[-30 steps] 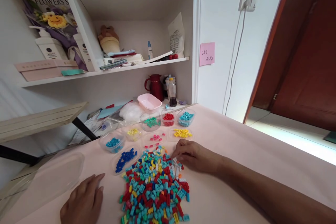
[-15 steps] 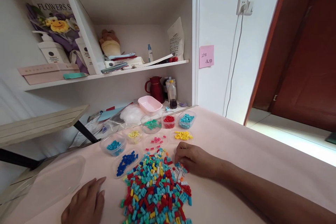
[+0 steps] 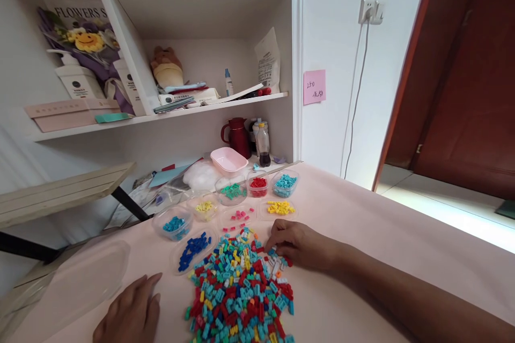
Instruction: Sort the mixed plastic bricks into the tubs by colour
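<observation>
A heap of small mixed-colour bricks lies on the pink table. My right hand rests at the heap's upper right edge, its fingertips curled down among the bricks; whether it grips one I cannot tell. My left hand lies flat on the table left of the heap, fingers together, holding nothing. Behind the heap stand clear tubs and lids of sorted bricks: dark blue, light blue, pale yellow, green, red, turquoise, yellow, pink.
A large clear lid lies at the left. A pink tub, a red jug and a bottle stand at the back under white shelves. A wooden board juts in on the left. A brown door stands at the right.
My right hand has slid a little down and right along the heap's edge, fingers curling into the bricks. The view has tilted slightly. The left hand has stayed put.
</observation>
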Demonstrator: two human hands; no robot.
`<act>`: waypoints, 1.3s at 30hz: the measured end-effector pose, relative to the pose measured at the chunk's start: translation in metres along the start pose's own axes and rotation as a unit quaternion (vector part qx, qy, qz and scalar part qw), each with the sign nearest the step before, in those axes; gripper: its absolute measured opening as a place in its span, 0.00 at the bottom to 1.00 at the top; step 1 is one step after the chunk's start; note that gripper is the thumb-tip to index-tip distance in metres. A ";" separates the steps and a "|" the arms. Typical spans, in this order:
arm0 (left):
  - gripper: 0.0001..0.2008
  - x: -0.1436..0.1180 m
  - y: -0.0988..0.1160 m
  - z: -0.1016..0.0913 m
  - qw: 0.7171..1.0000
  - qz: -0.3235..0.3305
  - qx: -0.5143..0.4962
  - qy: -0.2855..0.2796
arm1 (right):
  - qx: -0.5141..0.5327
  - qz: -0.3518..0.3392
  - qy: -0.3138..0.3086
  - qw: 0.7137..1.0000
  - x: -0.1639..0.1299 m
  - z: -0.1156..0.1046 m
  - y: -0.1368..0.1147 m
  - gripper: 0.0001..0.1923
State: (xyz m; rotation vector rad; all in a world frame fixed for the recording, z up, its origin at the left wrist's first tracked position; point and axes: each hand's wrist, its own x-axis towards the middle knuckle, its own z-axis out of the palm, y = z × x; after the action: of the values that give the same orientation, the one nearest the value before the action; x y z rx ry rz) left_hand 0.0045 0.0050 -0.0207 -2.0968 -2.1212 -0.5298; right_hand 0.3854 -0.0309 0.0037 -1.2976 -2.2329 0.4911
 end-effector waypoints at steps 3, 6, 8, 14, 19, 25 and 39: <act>0.24 0.001 0.000 -0.002 1.000 -0.009 0.001 -0.023 | -0.008 -0.005 -0.001 1.000 -0.001 0.000 -0.001 0.18; 0.24 0.001 0.002 -0.003 1.000 -0.013 0.003 -0.017 | -0.010 0.002 0.002 1.000 0.000 0.001 -0.001 0.16; 0.24 0.001 0.003 -0.004 1.000 -0.013 0.008 -0.010 | -0.010 0.006 0.005 1.000 0.000 0.002 0.000 0.14; 0.25 -0.001 0.005 -0.005 1.000 -0.003 0.017 -0.008 | -0.013 0.009 0.007 1.000 0.001 0.001 0.000 0.10; 0.25 -0.002 0.005 -0.005 1.000 -0.009 0.007 -0.002 | -0.027 0.014 0.011 0.999 0.002 0.004 -0.001 0.10; 0.24 0.001 0.003 -0.004 0.999 -0.013 0.005 -0.039 | -0.022 0.022 0.032 0.999 0.005 0.010 -0.002 0.07; 0.23 0.004 -0.002 -0.003 0.999 -0.013 0.002 -0.048 | 0.032 0.068 0.091 0.993 0.005 0.007 -0.004 0.07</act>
State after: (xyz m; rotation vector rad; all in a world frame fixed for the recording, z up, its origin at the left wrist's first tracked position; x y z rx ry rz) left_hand 0.0020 0.0074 -0.0169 -2.1378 -2.2010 -0.4359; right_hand 0.3763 -0.0288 0.0010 -1.4084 -1.9738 0.4688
